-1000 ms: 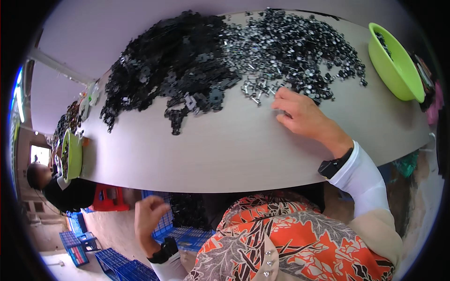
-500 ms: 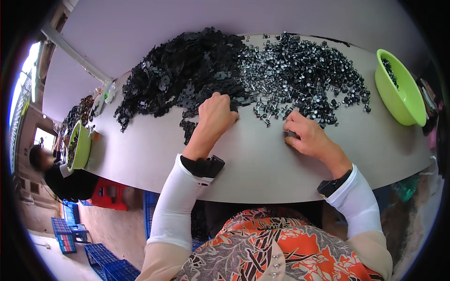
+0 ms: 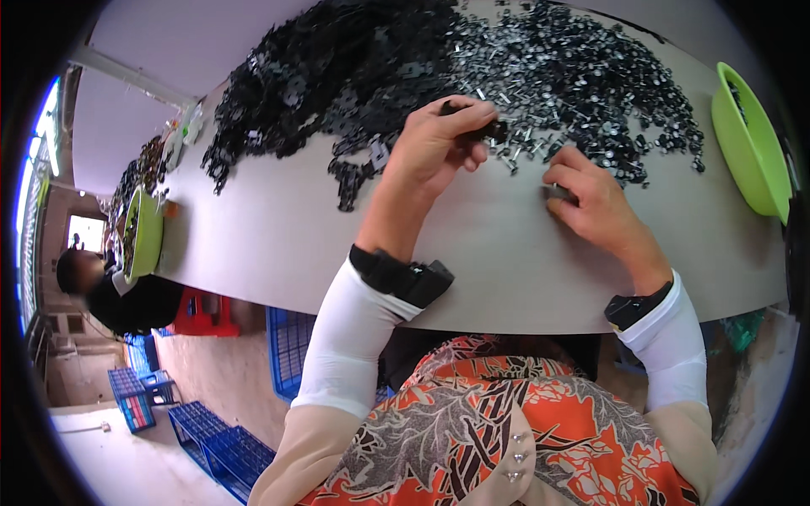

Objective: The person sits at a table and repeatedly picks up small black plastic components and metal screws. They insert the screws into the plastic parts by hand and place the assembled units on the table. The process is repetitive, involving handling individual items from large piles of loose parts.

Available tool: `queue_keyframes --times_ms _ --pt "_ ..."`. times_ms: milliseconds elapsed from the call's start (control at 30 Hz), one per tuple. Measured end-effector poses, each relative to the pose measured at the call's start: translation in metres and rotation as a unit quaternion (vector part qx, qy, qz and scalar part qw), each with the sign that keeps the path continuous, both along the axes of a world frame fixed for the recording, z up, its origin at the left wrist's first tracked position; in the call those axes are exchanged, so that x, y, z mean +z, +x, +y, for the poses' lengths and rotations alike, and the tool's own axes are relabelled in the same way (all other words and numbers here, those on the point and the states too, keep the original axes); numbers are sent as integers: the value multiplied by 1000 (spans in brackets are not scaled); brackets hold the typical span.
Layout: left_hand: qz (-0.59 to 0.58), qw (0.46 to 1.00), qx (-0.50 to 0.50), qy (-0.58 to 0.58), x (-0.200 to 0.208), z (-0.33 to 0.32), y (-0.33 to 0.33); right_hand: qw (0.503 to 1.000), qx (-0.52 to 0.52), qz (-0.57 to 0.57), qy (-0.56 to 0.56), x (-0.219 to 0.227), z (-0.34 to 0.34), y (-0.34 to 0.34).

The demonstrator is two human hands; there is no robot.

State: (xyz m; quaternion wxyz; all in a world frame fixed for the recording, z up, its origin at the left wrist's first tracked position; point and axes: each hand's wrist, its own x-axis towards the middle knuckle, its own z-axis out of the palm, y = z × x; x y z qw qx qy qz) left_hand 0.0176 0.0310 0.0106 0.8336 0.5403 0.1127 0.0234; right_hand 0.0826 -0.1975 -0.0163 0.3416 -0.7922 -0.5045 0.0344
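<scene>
My left hand (image 3: 434, 148) is closed around a few black flat pieces (image 3: 485, 132), raised over the table at the near edge of the piles. Thumb and fingers of my right hand (image 3: 595, 202) pinch a small dark grey block-like piece (image 3: 560, 194); its exact kind cannot be made out. Beyond my left hand spreads a heap of black flat notched plates (image 3: 312, 80). Touching it on the right is a heap of small shiny metal pins with black round heads (image 3: 582, 88), whose near fringe lies just past my right hand.
A lime-green basin (image 3: 751, 148) with dark parts stands at the right table edge (image 3: 506, 287). Far left, another green basin (image 3: 145, 236) is near a seated person (image 3: 126, 295) on a red stool (image 3: 202, 312). Blue plastic crates (image 3: 219, 447) stand on the floor.
My left hand has come up off the black plates and turned, with black pieces now showing in its grip. My right hand keeps its pinch. The whole view has shifted.
</scene>
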Motion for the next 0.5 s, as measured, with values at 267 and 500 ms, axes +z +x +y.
queue_keyframes --times_ms 267,500 --pt "48 995 -44 -76 -16 -27 4 972 -13 9 233 8 10 -7" --pt "42 990 -113 -78 -21 -39 0 971 -31 -67 230 13 10 -12"
